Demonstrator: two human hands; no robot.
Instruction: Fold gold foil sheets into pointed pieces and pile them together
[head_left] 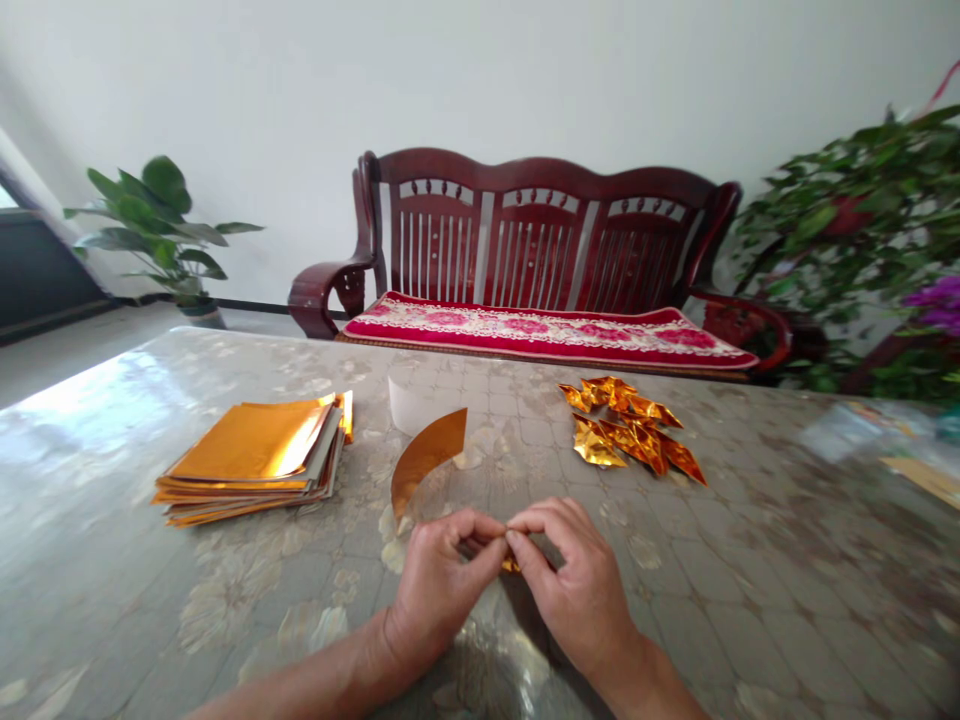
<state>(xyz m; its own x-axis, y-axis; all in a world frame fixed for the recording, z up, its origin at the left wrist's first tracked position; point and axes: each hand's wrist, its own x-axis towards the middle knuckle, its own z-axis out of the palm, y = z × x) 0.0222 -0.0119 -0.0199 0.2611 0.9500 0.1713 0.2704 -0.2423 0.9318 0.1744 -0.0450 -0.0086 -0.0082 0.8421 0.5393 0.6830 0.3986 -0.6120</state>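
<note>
Above the near middle of the table, my left hand and my right hand meet at the fingertips. Both are closed in a pinch on a small piece of gold foil paper, mostly covered by the fingers. Just beyond my left hand a curved strip of gold paper stands on the table. To the left lies a stack of gold foil sheets, its edges uneven. Several folded gold foil pieces rest in a loose pile beyond my right hand.
The patterned table has a glossy surface. Clear plastic wrapping sits at its right edge. Behind the table stands a dark red wooden bench with a red floral cushion. Potted plants flank it.
</note>
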